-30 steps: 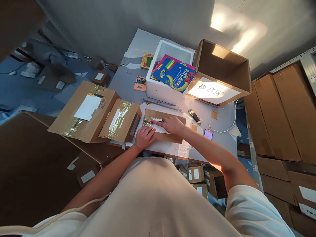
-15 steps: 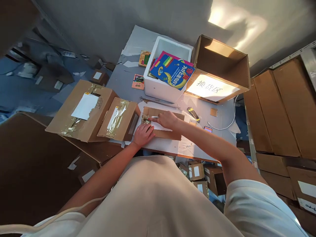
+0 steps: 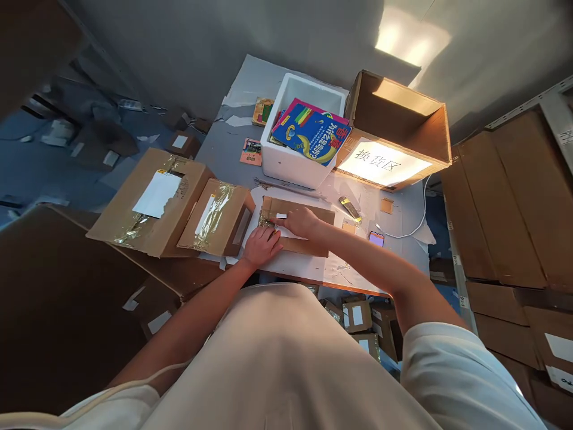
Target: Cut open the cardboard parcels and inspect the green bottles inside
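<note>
A small flat cardboard box [image 3: 313, 209] with a white label and shiny clear tape [image 3: 265, 220] at its left end lies in front of me. My left hand [image 3: 260, 245] rests on its near left corner, fingers laid out flat. Over the middle of the box is my right hand [image 3: 299, 221], its index finger stretched to the tape and the other fingers curled. Nothing held shows in either hand. Both hands and the right forearm hide part of the label.
Two taped boxes, a larger one [image 3: 111, 206] and a smaller one [image 3: 233, 218], stand left. Behind are a white foam box [image 3: 286, 162] with books [image 3: 308, 131] and an open carton [image 3: 443, 140]. A yellow-black utility knife [image 3: 350, 208] and a phone [image 3: 376, 239] lie right.
The view has shifted slightly. My right hand has moved very little, its index finger still at the tape; my left hand stays on the box corner. More of the phone shows.
</note>
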Tool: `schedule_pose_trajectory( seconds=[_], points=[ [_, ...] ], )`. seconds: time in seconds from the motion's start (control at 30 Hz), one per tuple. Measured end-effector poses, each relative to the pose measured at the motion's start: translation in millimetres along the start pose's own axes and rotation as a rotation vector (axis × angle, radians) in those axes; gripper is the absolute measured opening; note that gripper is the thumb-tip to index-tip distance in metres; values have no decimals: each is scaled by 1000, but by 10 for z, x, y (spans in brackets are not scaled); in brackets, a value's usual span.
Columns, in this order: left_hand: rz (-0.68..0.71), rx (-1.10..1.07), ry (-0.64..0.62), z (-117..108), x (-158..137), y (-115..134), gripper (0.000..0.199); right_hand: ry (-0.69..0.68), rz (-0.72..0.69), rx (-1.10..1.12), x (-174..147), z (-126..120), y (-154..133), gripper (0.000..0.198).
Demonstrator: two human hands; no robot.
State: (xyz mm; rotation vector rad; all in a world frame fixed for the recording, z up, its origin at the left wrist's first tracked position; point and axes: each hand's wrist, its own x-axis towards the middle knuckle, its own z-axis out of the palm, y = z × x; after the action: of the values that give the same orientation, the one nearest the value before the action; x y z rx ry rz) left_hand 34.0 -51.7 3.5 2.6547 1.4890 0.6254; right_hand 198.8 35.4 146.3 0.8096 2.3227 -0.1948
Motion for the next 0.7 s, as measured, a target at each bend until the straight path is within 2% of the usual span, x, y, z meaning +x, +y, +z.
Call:
schedule_pose_trajectory(
  seconds=[0.3,0.53,0.7],
  points=[
    [-65,-19,-34,-25,-1,38,35,-54,33,-19,-342,175,268,62],
    [-58,10,-21,-24,3,32,35,-102,179,77,-948,513,588,65],
    [-43,46,-18,-13,17,24,36,-85,247,103,-1273,658,625,72]
  ],
)
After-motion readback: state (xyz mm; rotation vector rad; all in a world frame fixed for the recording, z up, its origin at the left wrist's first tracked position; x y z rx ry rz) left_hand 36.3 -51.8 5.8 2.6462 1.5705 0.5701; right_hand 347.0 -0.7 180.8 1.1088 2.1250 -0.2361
